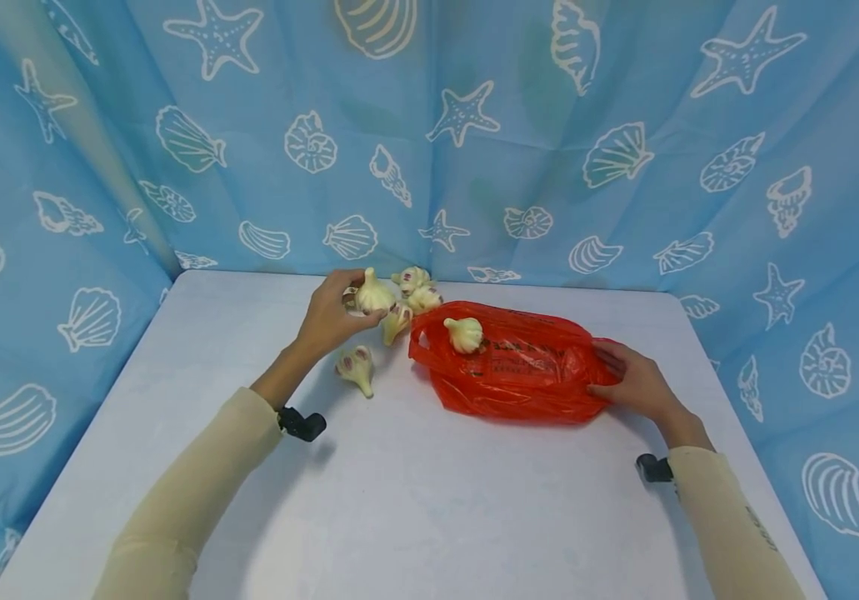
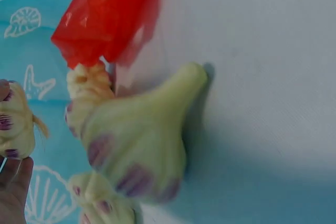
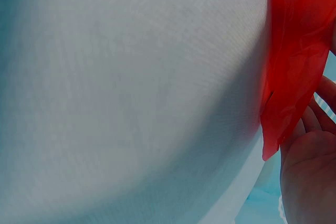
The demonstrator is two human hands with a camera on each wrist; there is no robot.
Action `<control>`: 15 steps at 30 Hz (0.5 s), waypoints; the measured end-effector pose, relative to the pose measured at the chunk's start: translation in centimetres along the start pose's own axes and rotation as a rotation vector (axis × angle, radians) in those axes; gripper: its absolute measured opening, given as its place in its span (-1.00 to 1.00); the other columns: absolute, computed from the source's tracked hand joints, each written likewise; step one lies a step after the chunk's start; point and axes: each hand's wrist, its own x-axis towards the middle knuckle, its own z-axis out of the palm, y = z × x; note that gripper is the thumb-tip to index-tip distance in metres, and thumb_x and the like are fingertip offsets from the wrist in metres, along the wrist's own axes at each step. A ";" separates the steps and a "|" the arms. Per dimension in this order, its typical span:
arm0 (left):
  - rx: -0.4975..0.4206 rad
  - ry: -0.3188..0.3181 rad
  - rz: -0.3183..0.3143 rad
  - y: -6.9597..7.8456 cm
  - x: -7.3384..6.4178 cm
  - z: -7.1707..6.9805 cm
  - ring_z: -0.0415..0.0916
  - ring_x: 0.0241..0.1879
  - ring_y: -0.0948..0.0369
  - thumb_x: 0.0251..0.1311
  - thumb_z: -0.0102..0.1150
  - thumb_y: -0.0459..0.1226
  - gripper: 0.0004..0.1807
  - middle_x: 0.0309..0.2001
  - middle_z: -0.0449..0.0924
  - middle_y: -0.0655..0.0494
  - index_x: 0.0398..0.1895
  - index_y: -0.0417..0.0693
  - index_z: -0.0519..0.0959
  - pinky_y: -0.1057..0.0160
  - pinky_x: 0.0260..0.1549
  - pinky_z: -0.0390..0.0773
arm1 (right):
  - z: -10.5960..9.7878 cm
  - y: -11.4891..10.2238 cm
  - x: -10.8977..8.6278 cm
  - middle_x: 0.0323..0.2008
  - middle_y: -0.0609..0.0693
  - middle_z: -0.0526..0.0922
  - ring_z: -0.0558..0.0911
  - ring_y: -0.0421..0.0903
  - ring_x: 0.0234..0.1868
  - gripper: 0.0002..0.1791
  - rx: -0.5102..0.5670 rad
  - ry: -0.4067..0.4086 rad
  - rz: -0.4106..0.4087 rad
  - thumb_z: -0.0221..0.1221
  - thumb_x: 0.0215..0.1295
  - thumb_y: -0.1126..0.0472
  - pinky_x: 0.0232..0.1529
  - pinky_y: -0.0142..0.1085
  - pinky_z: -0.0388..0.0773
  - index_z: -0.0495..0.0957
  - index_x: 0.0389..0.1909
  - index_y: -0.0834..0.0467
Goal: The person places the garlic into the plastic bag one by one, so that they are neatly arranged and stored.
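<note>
Red plastic bag (image 1: 526,392) lay on white table (image 1: 399,517), right hand (image 1: 642,387) gripping its right end; another bulb (image 1: 464,334) sat atop. Left hand (image 1: 327,317) pinched a garlic bulb (image 1: 375,295) near loose bulbs (image 1: 356,368).

No text can be read for certain. Dark print (image 1: 525,365) runs across the red plastic bag (image 1: 519,392), with smaller lines in a box, creased and blurred; dark lettering (image 1: 761,528) on the right sleeve (image 1: 729,521) is too small.
</note>
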 end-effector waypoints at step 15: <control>-0.107 -0.106 0.028 3.5 2.3 3.8 0.41 0.09 0.11 0.01 0.47 -0.14 -0.28 0.11 0.42 -0.03 0.23 -0.20 0.42 0.13 0.03 0.56 | -0.2 -0.3 -0.2 0.39 0.21 0.28 0.29 0.26 0.35 0.07 -0.010 0.004 -0.002 0.51 -0.04 0.14 0.04 0.04 0.51 0.13 0.48 0.12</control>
